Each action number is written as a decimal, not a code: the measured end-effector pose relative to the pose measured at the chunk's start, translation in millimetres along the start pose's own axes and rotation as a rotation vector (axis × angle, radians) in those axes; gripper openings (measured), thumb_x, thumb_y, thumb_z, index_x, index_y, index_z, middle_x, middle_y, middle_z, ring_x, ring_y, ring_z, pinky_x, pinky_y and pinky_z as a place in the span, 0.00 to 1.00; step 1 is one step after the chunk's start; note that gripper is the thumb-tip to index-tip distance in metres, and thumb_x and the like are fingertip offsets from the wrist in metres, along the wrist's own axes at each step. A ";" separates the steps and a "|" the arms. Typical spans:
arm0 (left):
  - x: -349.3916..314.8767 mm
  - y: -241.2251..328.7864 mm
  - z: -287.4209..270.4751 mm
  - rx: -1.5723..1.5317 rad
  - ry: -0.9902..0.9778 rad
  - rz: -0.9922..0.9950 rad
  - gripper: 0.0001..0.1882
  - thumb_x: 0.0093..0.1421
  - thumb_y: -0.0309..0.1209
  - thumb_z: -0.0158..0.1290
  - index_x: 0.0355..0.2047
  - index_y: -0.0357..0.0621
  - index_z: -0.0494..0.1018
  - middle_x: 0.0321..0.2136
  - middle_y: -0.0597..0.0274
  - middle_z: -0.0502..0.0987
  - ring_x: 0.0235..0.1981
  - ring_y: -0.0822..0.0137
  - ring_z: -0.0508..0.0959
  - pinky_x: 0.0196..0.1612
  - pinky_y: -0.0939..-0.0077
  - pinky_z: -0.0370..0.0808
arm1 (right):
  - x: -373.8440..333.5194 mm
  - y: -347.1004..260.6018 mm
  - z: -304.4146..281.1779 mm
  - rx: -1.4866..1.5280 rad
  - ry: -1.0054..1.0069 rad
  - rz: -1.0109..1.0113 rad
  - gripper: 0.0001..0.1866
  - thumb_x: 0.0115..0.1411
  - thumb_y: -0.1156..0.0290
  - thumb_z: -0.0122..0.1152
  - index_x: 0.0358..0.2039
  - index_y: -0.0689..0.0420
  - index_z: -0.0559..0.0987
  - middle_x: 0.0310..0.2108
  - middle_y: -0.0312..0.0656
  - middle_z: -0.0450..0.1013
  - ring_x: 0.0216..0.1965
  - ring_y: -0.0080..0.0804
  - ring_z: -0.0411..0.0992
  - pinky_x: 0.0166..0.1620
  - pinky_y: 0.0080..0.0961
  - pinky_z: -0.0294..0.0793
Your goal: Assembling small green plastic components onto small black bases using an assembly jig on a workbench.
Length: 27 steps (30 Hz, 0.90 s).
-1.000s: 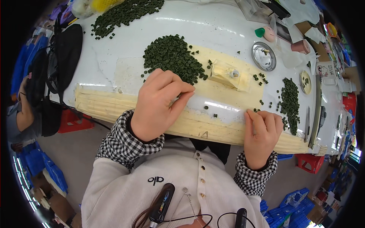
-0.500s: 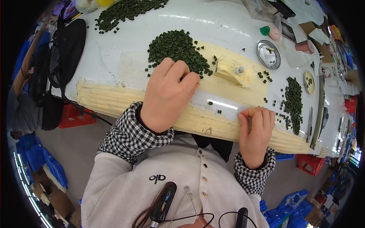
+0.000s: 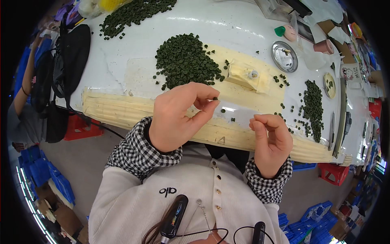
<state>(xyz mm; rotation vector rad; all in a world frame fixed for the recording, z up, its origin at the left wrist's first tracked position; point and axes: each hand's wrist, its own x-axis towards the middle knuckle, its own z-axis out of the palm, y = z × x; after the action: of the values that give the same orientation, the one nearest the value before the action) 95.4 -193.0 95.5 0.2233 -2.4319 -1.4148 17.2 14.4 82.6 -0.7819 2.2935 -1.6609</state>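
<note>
Between the thumb and index finger of my left hand (image 3: 178, 116) is a small dark green round part (image 3: 215, 98), held just over the near side of the table. Behind that hand lies a large pile of the same green parts (image 3: 185, 59). My right hand (image 3: 273, 140) is closed in a pinch above the padded front edge; whatever its fingertips hold, if anything, is too small to make out. Past the two hands sits a block wrapped in yellow tape (image 3: 242, 80) with a small whitish round piece on top. Two single green parts lie between my hands.
A second pile of green parts (image 3: 313, 107) is at the right, another (image 3: 134, 16) at the far left. A round metal dish (image 3: 284, 57), a shallow yellowish dish (image 3: 329, 86) and a pen-like tool (image 3: 331, 130) are on the right. A black bag (image 3: 75, 61) stands at the left edge.
My left hand has drawn back from the large pile toward me, and a green part now shows in its pinch. My right hand's fingers have turned inward a little.
</note>
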 end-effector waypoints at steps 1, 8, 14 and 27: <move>-1.0 1.9 -0.2 -0.149 -0.037 -0.062 0.08 0.55 0.16 0.58 0.35 0.35 0.78 0.33 0.58 0.80 0.32 0.74 0.78 0.38 0.81 0.75 | -0.1 0.2 1.2 0.111 -0.008 0.069 0.06 0.60 0.83 0.58 0.39 0.67 0.76 0.33 0.42 0.76 0.33 0.26 0.75 0.40 0.20 0.74; 4.7 -1.0 9.0 -0.954 -0.238 -0.450 0.09 0.58 0.17 0.56 0.40 0.36 0.75 0.36 0.56 0.80 0.37 0.73 0.79 0.41 0.80 0.76 | 11.6 -15.0 9.2 0.611 -0.028 0.284 0.06 0.62 0.81 0.58 0.40 0.68 0.77 0.35 0.45 0.79 0.36 0.25 0.77 0.43 0.20 0.77; 4.8 -7.2 16.6 -0.998 -0.257 -0.429 0.06 0.59 0.19 0.55 0.38 0.36 0.74 0.36 0.55 0.80 0.35 0.73 0.80 0.41 0.79 0.78 | 13.8 -7.3 12.7 0.635 -0.040 0.258 0.05 0.62 0.80 0.59 0.38 0.67 0.76 0.33 0.41 0.78 0.34 0.22 0.76 0.41 0.18 0.76; 4.7 -8.1 16.1 -0.952 -0.249 -0.412 0.08 0.60 0.18 0.55 0.41 0.32 0.75 0.38 0.49 0.81 0.36 0.69 0.81 0.43 0.76 0.80 | 17.1 -4.3 19.9 0.646 -0.033 0.231 0.06 0.64 0.75 0.58 0.38 0.66 0.76 0.34 0.36 0.75 0.34 0.20 0.73 0.41 0.17 0.73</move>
<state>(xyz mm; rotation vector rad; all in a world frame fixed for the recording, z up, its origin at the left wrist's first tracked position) 85.2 -185.3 82.0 0.3304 -1.6345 -2.7237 13.2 -11.9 82.1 -0.3749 1.5781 -2.0619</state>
